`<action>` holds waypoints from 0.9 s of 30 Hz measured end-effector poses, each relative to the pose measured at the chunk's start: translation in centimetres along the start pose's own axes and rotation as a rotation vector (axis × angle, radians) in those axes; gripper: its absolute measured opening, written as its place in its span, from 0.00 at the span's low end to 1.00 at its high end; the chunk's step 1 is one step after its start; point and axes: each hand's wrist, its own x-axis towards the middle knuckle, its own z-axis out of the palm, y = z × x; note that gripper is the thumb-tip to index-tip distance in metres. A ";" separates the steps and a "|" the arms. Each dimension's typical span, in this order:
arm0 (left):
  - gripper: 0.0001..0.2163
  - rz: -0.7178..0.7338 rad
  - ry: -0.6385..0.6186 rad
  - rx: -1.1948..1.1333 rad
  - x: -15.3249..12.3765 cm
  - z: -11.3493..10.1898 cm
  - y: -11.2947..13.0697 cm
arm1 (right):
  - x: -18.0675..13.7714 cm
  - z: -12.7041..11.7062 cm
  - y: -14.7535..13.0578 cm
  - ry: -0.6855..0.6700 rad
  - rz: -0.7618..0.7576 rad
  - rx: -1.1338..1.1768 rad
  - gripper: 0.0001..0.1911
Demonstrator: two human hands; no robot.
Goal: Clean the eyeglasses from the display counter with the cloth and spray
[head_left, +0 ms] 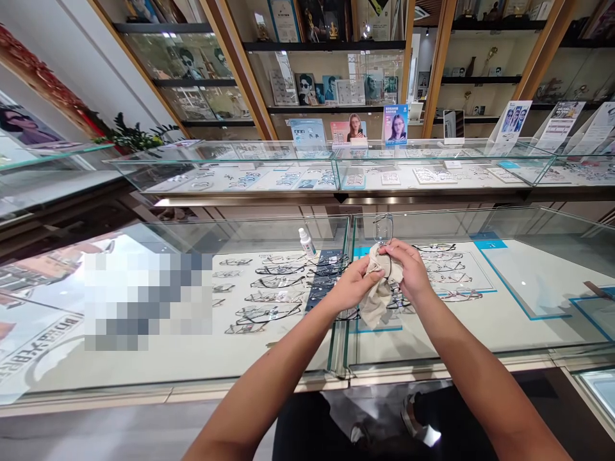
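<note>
A pair of thin-framed glasses (383, 230) stands up above my hands, one lens showing. My right hand (408, 272) is closed around the lower part of the glasses and the beige cleaning cloth (379, 291). My left hand (353, 285) pinches the same cloth from the left, and the cloth hangs down between both hands. Both hands hover over the glass top of the display counter (528, 320).
A small white spray bottle (306, 242) stands on the counter glass just left of my hands. Rows of glasses frames (273, 288) lie inside the case below. A second glass counter (336, 166) and wall shelves stand behind, with upright sign cards on top.
</note>
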 end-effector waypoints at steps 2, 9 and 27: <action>0.26 -0.018 0.035 -0.016 0.0 0.1 0.0 | -0.1 0.1 0.1 -0.019 -0.009 -0.017 0.09; 0.26 0.038 0.156 -0.022 0.0 0.1 0.2 | -0.3 0.1 0.6 -0.098 -0.076 -0.103 0.11; 0.25 -0.010 0.035 -0.036 0.1 -0.1 0.0 | 0.1 0.0 0.4 0.026 0.048 0.004 0.13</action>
